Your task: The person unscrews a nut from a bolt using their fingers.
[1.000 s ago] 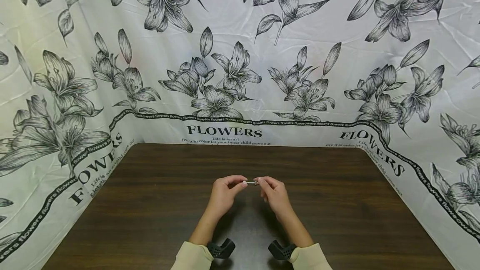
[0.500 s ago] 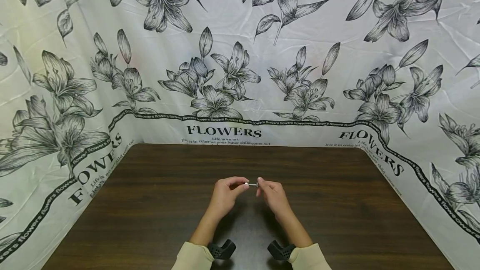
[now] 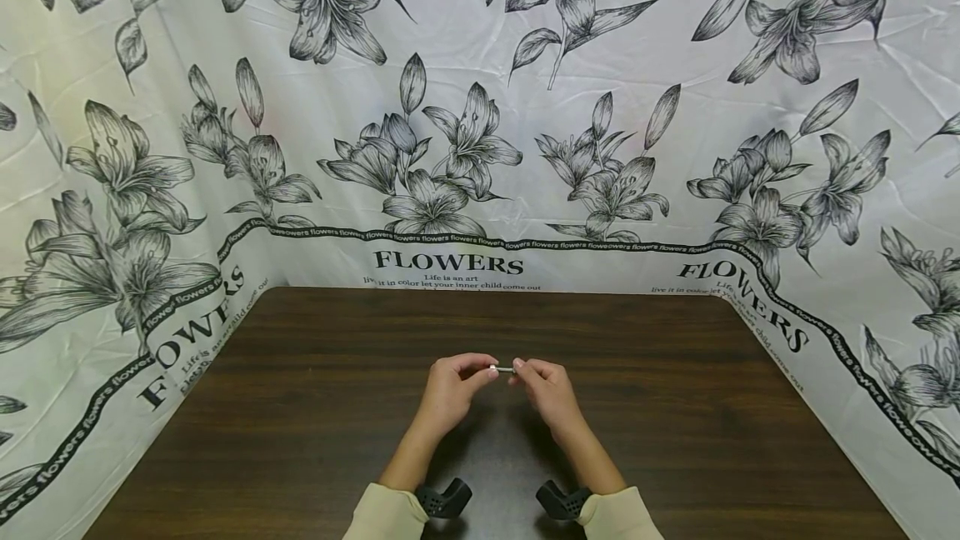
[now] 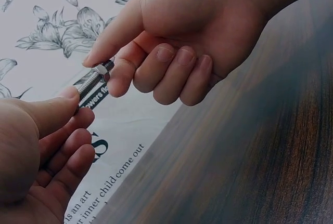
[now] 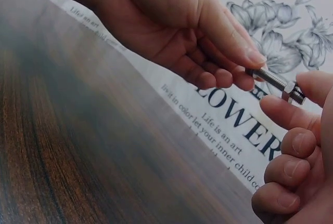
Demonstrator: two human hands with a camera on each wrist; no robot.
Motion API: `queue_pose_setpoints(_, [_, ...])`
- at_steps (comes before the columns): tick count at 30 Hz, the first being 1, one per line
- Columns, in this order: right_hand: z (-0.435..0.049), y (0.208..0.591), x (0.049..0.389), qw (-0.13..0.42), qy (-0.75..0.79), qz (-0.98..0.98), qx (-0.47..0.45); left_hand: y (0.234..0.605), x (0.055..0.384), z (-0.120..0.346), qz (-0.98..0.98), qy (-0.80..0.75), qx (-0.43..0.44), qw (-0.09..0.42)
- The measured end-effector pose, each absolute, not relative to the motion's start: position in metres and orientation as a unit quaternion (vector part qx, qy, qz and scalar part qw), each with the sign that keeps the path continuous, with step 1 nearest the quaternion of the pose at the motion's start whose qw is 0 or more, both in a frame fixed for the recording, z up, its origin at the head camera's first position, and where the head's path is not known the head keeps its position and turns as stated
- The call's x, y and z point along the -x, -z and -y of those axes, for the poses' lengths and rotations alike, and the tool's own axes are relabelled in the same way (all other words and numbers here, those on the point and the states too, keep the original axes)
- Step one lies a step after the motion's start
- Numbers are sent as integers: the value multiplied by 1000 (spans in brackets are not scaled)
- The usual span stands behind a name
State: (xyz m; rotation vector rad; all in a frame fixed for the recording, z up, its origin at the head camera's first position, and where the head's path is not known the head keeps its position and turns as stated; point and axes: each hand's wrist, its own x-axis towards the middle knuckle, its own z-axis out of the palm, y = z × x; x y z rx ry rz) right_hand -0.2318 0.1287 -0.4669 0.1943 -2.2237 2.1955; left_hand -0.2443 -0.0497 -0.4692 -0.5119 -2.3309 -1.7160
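Between the hands, a silver metal bolt (image 3: 505,370) lies roughly level above the table. My left hand (image 3: 444,397) pinches one end of it with thumb and index finger; that end is largely covered by the fingertips. Threads run along the bolt's shank in the left wrist view, with a hex nut (image 4: 101,69) on it toward the right side. My right hand (image 3: 553,397) holds the nut between thumb and index finger, its other fingers curled in. From the right wrist view, the threaded tip sticks out a little past the nut (image 5: 289,86).
Below the hands is a dark wooden table (image 3: 337,440). A white flower-printed cloth (image 3: 600,48) hangs behind it and along both sides. Each wrist carries a black camera mount (image 3: 444,498), next to pale yellow sleeves (image 3: 386,513).
My right fingers spread off the nut half a second ago and have now closed on it again. The left hand keeps its pinch on the bolt, nearly still.
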Motion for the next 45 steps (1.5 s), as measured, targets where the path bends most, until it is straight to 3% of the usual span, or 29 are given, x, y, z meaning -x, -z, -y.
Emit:
queue_pose_setpoints(6, [-127,448,221,7,-704,704,-89,469,245,52,789,581,172,103])
queue_pose_setpoints(29, [-132,453,223,2,-738,655,-160,468,245,54,792,575,173,109])
queue_pose_setpoints(45, [-132,453,221,13,-741,654,-156,467,244,54,791,579,168,105])
